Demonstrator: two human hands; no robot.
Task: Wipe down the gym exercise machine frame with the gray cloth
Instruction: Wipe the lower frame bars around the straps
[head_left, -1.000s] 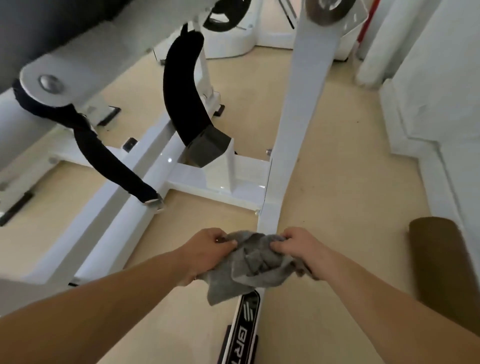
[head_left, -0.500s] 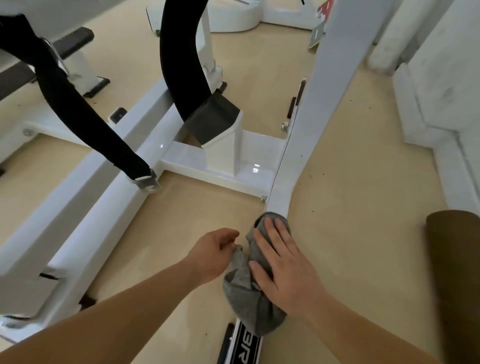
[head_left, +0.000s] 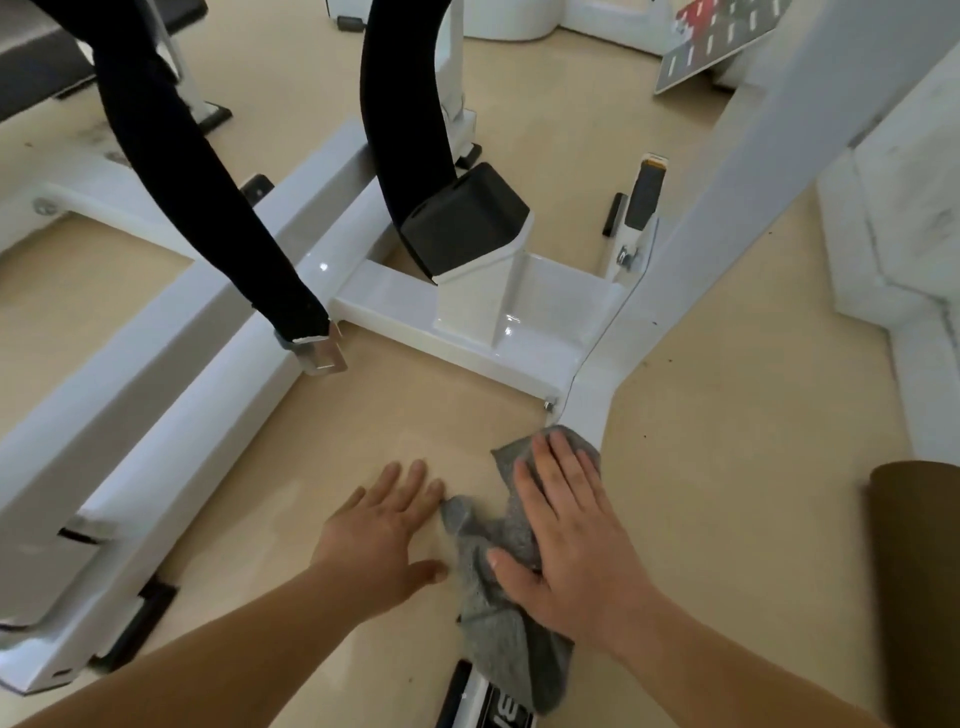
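The gray cloth (head_left: 511, 613) lies bunched over the low white frame bar (head_left: 592, 410) of the gym machine, near the bottom middle of the view. My right hand (head_left: 569, 530) presses flat on the cloth with straight fingers. My left hand (head_left: 387, 525) rests open on the beige floor just left of the cloth, fingertips close to its edge. The bar's black logo strip (head_left: 483, 701) shows below the cloth.
A white crossbar (head_left: 467, 332) with a black pad (head_left: 465, 223) joins the bar ahead. Black padded arms (head_left: 208, 182) hang at upper left over a long white base rail (head_left: 156, 374). A brown cylinder (head_left: 914, 571) stands at right, a white wall base (head_left: 893, 234) beyond.
Both hands gripped the cloth a second ago. My right hand then flattened on it over the bar, and my left hand let go and spread out on the floor.
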